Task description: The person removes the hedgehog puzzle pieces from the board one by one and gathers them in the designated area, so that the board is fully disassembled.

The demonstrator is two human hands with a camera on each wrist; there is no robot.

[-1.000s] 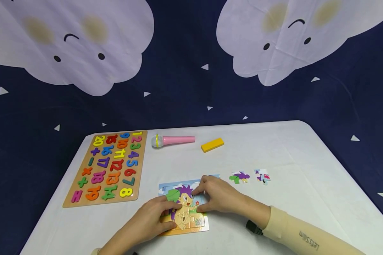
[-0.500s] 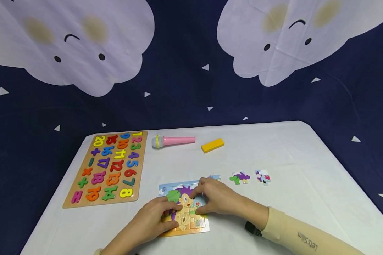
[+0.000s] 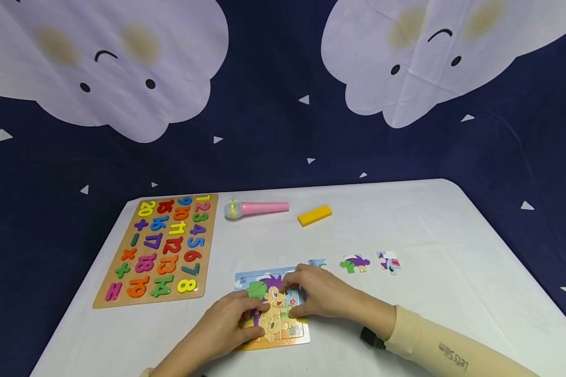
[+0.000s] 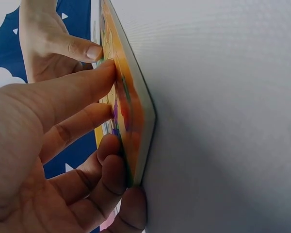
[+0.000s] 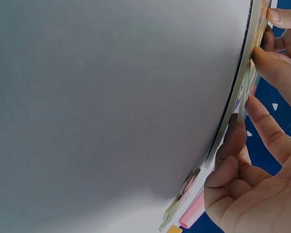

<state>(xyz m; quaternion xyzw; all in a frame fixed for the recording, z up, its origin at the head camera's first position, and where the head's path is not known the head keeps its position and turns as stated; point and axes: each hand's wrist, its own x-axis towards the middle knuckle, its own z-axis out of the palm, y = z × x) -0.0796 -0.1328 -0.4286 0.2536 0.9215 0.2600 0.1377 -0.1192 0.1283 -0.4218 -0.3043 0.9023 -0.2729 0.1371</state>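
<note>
A cartoon hedgehog jigsaw puzzle [image 3: 270, 335] lies flat in its frame at the near middle of the table. My left hand [image 3: 224, 322] rests on its left side, thumb and index finger spread over the picture; in the left wrist view the other fingers bend along the edge. From the right, my right hand [image 3: 325, 293] reaches over the puzzle with thumb and fingers about a puzzle piece [image 3: 292, 301], whose outline is partly hidden. In the right wrist view a thin piece edge [image 5: 241, 109] stands slightly proud between two fingers. Beyond that hand lie loose puzzle pieces [image 3: 356, 263].
A wooden number board [image 3: 160, 251] fills the table's left side. At the back lie a pink toy microphone [image 3: 264, 208] and a yellow block [image 3: 314, 215]. A black object [image 3: 372, 337] sits beneath the right wrist. A dark cloth with clouds hangs behind.
My right hand has shifted slightly left and toward me over the puzzle, uncovering more of a loose piece behind it. The left hand has barely moved.
</note>
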